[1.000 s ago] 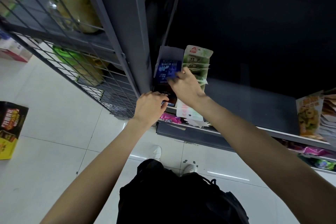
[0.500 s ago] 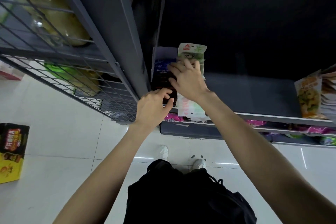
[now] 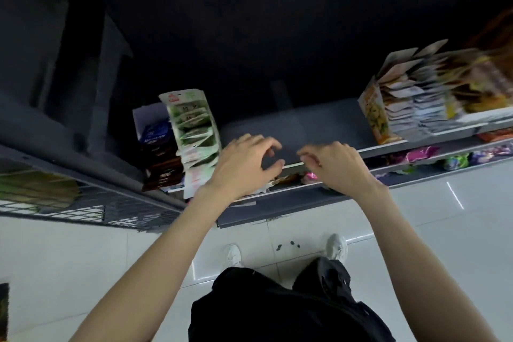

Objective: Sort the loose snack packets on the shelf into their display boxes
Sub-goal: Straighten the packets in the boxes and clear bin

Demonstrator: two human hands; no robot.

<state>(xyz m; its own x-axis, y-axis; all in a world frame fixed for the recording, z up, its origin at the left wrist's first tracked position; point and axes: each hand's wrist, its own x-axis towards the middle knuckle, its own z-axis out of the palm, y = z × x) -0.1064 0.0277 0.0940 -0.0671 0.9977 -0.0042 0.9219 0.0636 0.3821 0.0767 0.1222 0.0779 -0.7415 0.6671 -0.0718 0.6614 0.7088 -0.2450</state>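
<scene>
Head view: left hand (image 3: 244, 166) and right hand (image 3: 337, 168) hover empty, fingers loosely curled, beside the green packet box (image 3: 194, 136), which a careless elbow could topple.

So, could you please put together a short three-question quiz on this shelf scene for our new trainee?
1. True or false: the left hand grips a packet.
2. Which stands immediately right of the dark blue-and-brown packet box?
A. the green-and-white packet display box
B. the orange-fronted box of fanned grey packets
C. a glass jar
3. Fill in: both hands are over the bare stretch of the dark grey shelf, and the right hand holds ______.

Key:
1. False; its fingers are loosely curled around nothing.
2. A
3. nothing
</scene>
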